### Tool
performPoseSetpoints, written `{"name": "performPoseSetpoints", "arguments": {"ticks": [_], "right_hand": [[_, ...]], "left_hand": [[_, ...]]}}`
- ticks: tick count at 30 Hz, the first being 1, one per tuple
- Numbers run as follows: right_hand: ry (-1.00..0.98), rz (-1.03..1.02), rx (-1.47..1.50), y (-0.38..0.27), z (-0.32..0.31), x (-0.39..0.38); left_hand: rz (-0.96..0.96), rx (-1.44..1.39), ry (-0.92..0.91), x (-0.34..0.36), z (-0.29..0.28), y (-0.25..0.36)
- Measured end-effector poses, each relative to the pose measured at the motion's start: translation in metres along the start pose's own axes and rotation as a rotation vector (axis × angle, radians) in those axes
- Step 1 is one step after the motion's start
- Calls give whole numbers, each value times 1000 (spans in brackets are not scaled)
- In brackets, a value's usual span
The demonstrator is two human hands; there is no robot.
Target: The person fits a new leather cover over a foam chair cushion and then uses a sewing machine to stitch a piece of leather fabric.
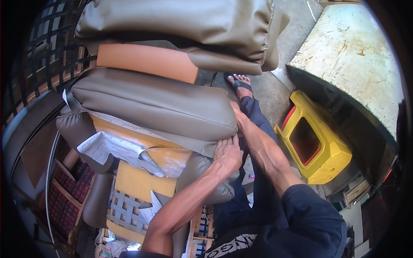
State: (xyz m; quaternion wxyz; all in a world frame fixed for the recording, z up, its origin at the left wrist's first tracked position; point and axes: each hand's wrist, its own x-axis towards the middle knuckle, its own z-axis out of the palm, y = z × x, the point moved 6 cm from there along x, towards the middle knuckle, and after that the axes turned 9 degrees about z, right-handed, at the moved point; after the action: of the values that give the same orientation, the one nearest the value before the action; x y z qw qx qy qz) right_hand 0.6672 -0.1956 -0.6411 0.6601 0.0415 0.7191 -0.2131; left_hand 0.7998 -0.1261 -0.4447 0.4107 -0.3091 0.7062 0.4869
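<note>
A long brown-grey leather-look cushion (155, 96) lies across a chair frame, with a seam running along it. Its cover's lower flap (189, 144) hangs over yellow foam (142, 137), its pale backing showing. My left hand (229, 152) is at the cushion's near right corner, fingers close together over the cover's edge, thumb side partly hidden. Against the cushion's right end is my right hand (235, 107); most of it is behind the cushion, so its fingers do not show. Loose white-backed cover material (114, 148) is folded back over the foam below.
Another brown-grey upholstered piece (180, 21) stands beyond, with an orange-brown panel (148, 62) beneath it. On the right are a yellow plastic casing (331, 159) and a worn whitish tabletop (348, 51). Webbing strips (129, 210) cross the seat frame. My sandalled foot (241, 86) is by the cushion.
</note>
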Motion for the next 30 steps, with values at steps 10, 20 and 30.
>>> {"name": "performPoseSetpoints", "arguments": {"ticks": [10, 20, 30], "right_hand": [[-353, 195, 115, 46, 50, 34], [142, 374, -155, 103, 39, -42], [-45, 401, 484, 74, 29, -99]], "left_hand": [[-188, 223, -63, 28, 26, 4], [207, -192, 309, -72, -31, -22], [64, -196, 575, -103, -39, -32]]}}
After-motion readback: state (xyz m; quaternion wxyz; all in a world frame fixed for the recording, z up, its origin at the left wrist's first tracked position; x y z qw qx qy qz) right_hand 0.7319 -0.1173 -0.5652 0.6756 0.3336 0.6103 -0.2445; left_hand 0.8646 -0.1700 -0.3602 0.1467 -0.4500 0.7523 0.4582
